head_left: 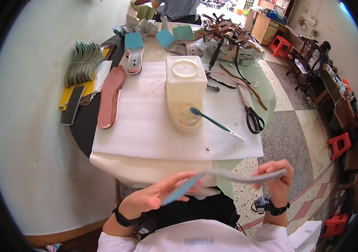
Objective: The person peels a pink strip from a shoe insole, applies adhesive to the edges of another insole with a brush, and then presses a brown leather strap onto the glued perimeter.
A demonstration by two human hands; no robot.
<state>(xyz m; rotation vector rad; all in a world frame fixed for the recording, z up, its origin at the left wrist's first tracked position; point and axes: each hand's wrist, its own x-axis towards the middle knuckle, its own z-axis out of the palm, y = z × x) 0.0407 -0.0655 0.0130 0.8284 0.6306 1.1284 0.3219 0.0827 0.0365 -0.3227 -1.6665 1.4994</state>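
A thin, curved grey shoe insole (239, 177) with a blue end is up in front of me, off the near edge of the table. My left hand (156, 194) supports the blue end, thumb on the near side and fingers behind it, slightly blurred. At the grey end, my right hand (277, 180) grips it between thumb and fingers. Beyond my hands stands a white plastic jug (185, 90) with a cut-out opening low on its front and pale glue inside. A green-and-white brush (216, 122) leans out of that opening, its handle over the table.
Black-handled scissors (252, 113) lie on the right of the white sheet (145, 138). Pink stacked soles (111, 98), a phone (73, 106) and a tied bundle of insoles (82, 65) are left. Blue-ended insoles (134, 52) and leather strips (233, 35) lie farther back. People sit beyond.
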